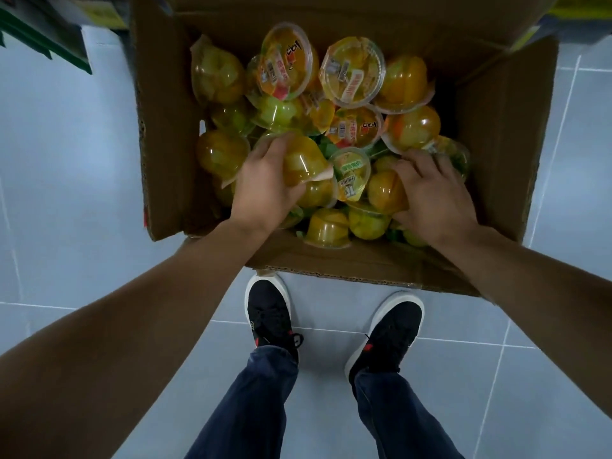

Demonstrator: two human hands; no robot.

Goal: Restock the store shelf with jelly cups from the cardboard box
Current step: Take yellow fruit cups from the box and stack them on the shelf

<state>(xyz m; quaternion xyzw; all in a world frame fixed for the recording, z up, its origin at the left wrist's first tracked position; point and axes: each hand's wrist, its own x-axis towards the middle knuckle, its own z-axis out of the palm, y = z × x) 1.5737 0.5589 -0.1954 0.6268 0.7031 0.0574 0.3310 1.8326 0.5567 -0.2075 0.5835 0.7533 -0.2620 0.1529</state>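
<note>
An open cardboard box [496, 134] stands on the floor in front of my feet, filled with several clear jelly cups holding yellow and green fruit jelly. My left hand [265, 183] is inside the box, its fingers curled around one upturned yellow jelly cup [303, 160]. My right hand [433, 193] lies fingers spread over the cups at the right side of the pile, palm down on a yellow cup [384, 190]; whether it grips that cup is unclear. Two cups with printed lids, one [286, 66] and another [352, 71], rest on top at the back.
The box sits on pale blue-grey floor tiles [66, 193]. A green shelf edge [46, 38] shows at the top left, and yellow packaging [583, 8] at the top right. My two dark shoes, left [268, 313] and right [390, 329], stand just before the box's near flap.
</note>
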